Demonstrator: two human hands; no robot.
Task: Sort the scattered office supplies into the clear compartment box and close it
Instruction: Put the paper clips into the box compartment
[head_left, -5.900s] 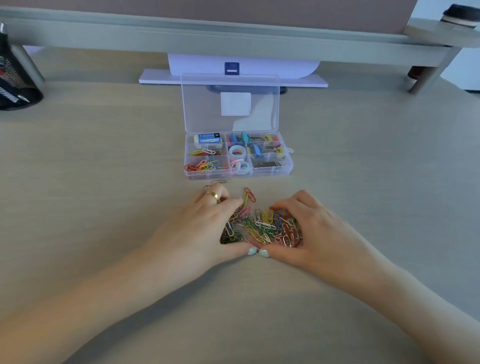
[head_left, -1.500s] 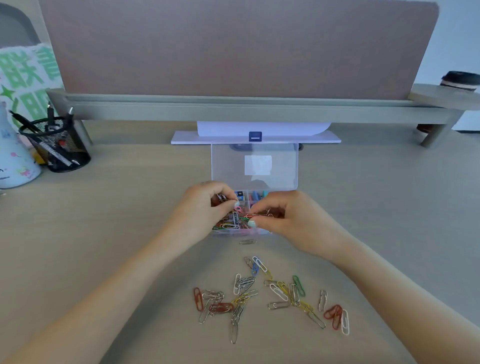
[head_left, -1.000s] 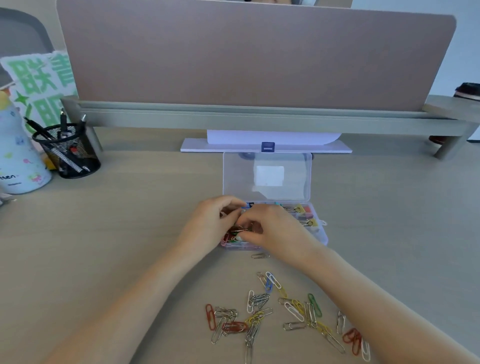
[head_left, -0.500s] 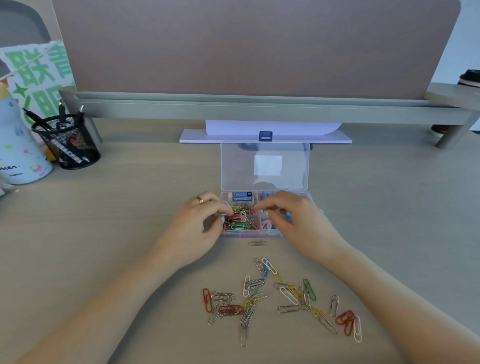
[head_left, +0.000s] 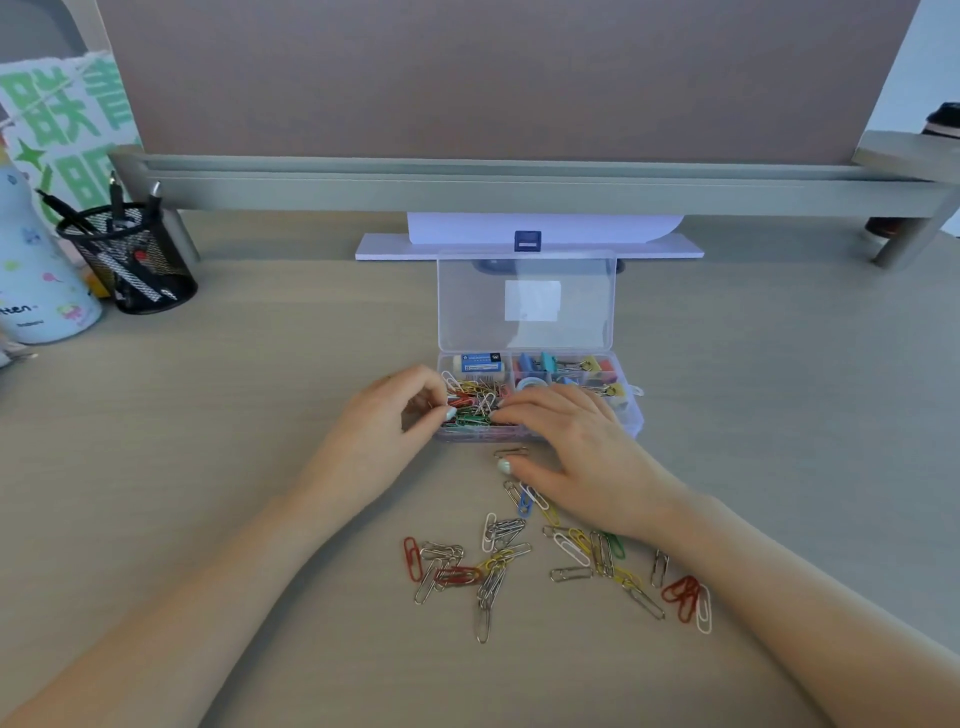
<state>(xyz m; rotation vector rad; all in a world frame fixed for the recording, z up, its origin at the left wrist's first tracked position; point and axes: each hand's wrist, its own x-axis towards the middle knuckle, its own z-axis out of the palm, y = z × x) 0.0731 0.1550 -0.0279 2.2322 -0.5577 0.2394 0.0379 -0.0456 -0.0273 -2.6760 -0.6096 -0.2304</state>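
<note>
The clear compartment box (head_left: 631, 419) stands mid-desk with its lid (head_left: 576, 291) upright. Its left front compartment is heaped with coloured paper clips (head_left: 475, 402). An eraser (head_left: 480, 362) and binder clips (head_left: 571, 364) fill the back compartments. My left hand (head_left: 384, 431) is at the box's left front corner, thumb and curled fingers pinching into the clip heap. My right hand (head_left: 576, 447) lies flat over the box's front edge, fingers straight, thumb on the desk beside a single silver clip (head_left: 511, 451). Several loose paper clips (head_left: 545, 561) lie scattered on the desk between my forearms.
A black mesh pen cup (head_left: 130, 260) and a pale bottle (head_left: 36, 280) stand at the far left. A white stand base (head_left: 530, 244) sits just behind the box, under a grey shelf (head_left: 519, 187). A dark-lidded cup (head_left: 943, 124) rests on the shelf's right end.
Both hands carried a bunch of clips from the desk pile to the box's left compartment. In the last half second my right hand flattened and slid toward the box's front edge.
</note>
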